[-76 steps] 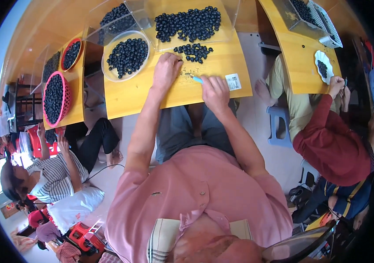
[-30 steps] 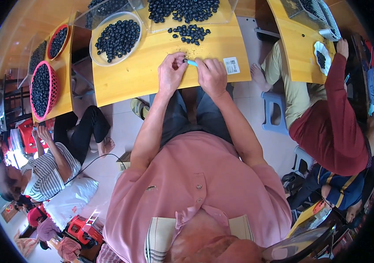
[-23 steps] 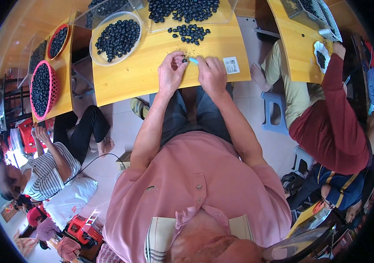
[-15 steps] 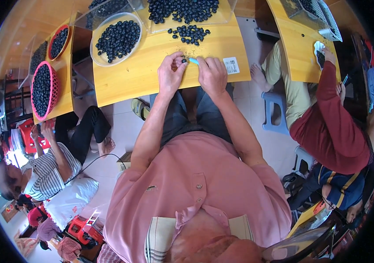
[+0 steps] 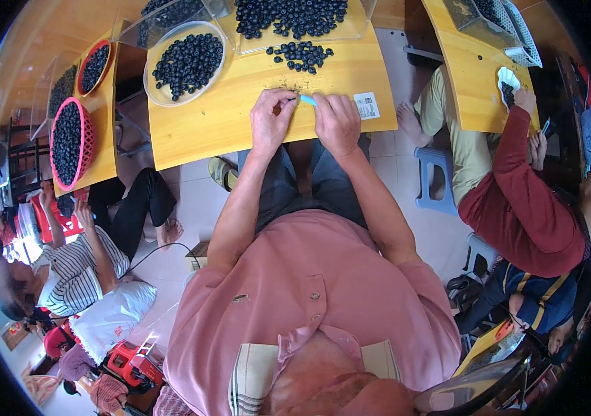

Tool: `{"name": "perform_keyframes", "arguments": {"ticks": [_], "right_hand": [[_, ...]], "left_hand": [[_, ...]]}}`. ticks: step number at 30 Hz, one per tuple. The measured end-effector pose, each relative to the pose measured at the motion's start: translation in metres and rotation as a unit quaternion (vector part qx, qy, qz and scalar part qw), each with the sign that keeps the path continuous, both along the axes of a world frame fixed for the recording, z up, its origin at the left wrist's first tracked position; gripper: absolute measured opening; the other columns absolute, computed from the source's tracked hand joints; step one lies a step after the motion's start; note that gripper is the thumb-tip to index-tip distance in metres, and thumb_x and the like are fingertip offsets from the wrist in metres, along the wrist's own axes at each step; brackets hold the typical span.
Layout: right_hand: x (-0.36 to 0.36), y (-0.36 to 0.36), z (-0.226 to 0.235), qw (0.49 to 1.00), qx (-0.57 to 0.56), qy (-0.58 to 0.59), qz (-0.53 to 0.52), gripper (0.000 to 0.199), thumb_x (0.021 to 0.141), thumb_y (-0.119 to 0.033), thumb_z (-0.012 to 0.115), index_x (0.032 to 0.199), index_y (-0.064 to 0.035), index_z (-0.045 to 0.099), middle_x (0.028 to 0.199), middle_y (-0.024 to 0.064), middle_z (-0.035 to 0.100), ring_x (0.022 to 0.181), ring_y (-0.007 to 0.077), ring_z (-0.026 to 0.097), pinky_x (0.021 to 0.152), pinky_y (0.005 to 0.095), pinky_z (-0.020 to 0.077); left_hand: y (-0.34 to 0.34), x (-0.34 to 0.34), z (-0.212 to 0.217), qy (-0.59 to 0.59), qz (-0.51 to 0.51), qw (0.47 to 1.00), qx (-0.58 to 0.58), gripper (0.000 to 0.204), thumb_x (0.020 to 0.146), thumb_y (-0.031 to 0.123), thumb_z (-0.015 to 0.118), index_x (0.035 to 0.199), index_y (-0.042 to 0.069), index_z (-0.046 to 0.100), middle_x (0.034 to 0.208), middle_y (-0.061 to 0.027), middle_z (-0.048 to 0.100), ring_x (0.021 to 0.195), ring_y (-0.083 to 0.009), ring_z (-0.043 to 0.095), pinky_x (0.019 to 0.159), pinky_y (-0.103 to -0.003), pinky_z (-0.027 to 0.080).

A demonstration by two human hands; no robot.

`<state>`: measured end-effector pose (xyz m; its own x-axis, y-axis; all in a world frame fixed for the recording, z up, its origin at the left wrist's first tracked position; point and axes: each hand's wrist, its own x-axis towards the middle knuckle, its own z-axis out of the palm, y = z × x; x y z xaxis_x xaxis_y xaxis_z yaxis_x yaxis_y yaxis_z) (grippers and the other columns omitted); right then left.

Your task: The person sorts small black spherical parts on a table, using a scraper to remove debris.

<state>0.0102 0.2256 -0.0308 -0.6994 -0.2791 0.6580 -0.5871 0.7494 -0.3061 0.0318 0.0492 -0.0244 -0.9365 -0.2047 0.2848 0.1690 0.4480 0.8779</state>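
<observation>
My left hand (image 5: 272, 122) is closed in a pinch over the near part of the yellow table. A dark round berry-like piece is between its fingertips, mostly covered by them. Close by, my right hand (image 5: 338, 123) grips a slim tool with a light blue handle (image 5: 307, 100), its end pointing at the left fingertips. What sort of tip it has is too small to tell. Brown crumbs (image 5: 297, 86) are scattered just beyond my hands. Farther up lies a small loose pile of dark round pieces (image 5: 300, 55).
A clear tray (image 5: 292, 43) holds many more pieces at the far side. A round clear tub (image 5: 148, 82) of them stands left, a white label card (image 5: 366, 105) right. Co-workers sit at both sides, near a pink basket (image 5: 88, 154) and a blue stool (image 5: 434, 179).
The dark piece in my left fingers showed before and is now mostly covered, with the blue tool close against it. The co-worker at the left has moved their hands apart.
</observation>
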Motion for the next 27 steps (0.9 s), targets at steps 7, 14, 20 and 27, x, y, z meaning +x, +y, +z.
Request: {"name": "perform_keyframes", "arguments": {"ticks": [7, 14, 20, 27], "right_hand": [[0.0, 0.0, 0.001, 1.0, -0.009, 0.0, 0.004, 0.022, 0.087, -0.011, 0.075, 0.108, -0.0071, 0.075, 0.085, 0.0046, 0.058, 0.081, 0.0256, 0.06, 0.07, 0.0411, 0.0446], [0.001, 0.0, 0.002, 1.0, -0.006, -0.002, 0.001, 0.023, 0.086, -0.01, 0.075, 0.109, -0.0072, 0.075, 0.085, 0.0041, 0.058, 0.081, 0.0252, 0.06, 0.07, 0.0411, 0.0445], [0.001, 0.0, 0.003, 1.0, -0.007, 0.002, 0.001, 0.022, 0.086, -0.01, 0.075, 0.108, -0.0068, 0.074, 0.085, 0.0043, 0.058, 0.081, 0.0251, 0.06, 0.07, 0.0409, 0.0446], [0.0, 0.0, 0.003, 1.0, -0.002, 0.003, 0.011, 0.021, 0.086, -0.01, 0.075, 0.107, -0.0062, 0.074, 0.085, 0.0046, 0.058, 0.08, 0.025, 0.06, 0.07, 0.0407, 0.0446]], "left_hand": [[0.0, -0.002, -0.003, 0.034, 0.005, 0.999, 0.019, 0.014, 0.089, 0.001, 0.083, 0.102, 0.001, 0.077, 0.104, -0.0085, 0.072, 0.081, -0.0132, 0.068, 0.074, -0.027, 0.057], [-0.002, -0.001, -0.01, -0.048, 0.024, 0.994, 0.094, 0.021, 0.087, -0.001, 0.086, 0.102, 0.001, 0.073, 0.107, -0.0076, 0.07, 0.08, -0.0083, 0.064, 0.072, -0.024, 0.055], [0.0, -0.002, -0.004, 0.036, 0.014, 0.999, 0.033, 0.022, 0.088, -0.001, 0.084, 0.108, 0.0, 0.074, 0.104, -0.0074, 0.07, 0.081, -0.0091, 0.066, 0.073, -0.024, 0.056], [-0.002, -0.002, -0.008, -0.033, 0.022, 0.998, 0.052, 0.022, 0.09, -0.001, 0.081, 0.111, 0.001, 0.077, 0.105, -0.0077, 0.071, 0.085, -0.0119, 0.069, 0.076, -0.027, 0.059]]}}
